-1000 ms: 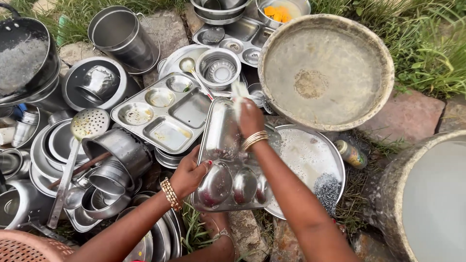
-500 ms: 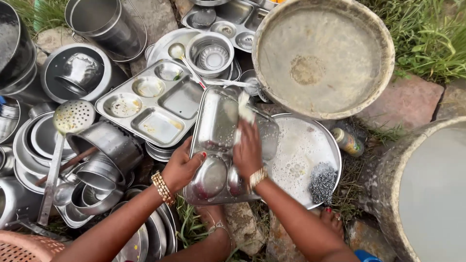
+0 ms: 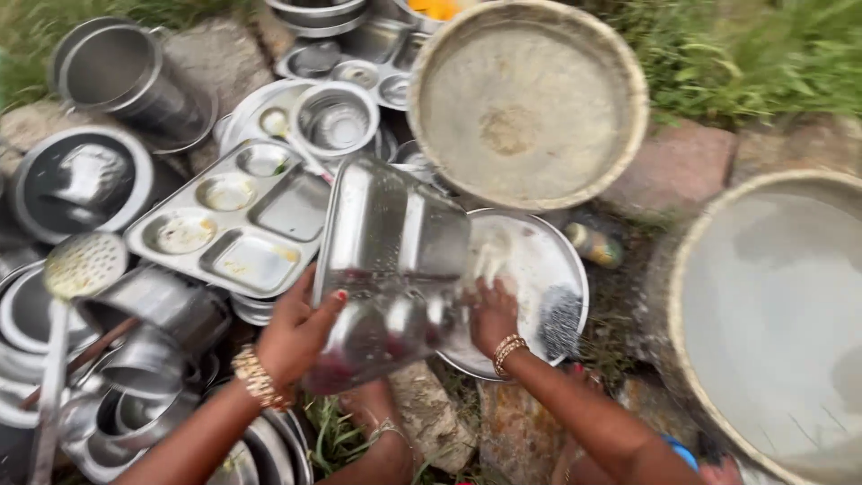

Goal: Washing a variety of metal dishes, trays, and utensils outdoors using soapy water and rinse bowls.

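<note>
While gripping the steel compartment tray (image 3: 391, 260) tilted between both hands, left hand (image 3: 296, 332) clamped on its near edge, right hand (image 3: 492, 314) pinching a pale scrubber: steady grip, firm strokes, runoff toward the soapy round plate (image 3: 530, 260) beside.

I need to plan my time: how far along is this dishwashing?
Early, it seems. No dish plainly looks washed. In hand: the left hand holds a steel compartment tray, with the right hand at its edge. Left: a food-stained compartment tray, bowls, pots and a big muddy basin.
</note>
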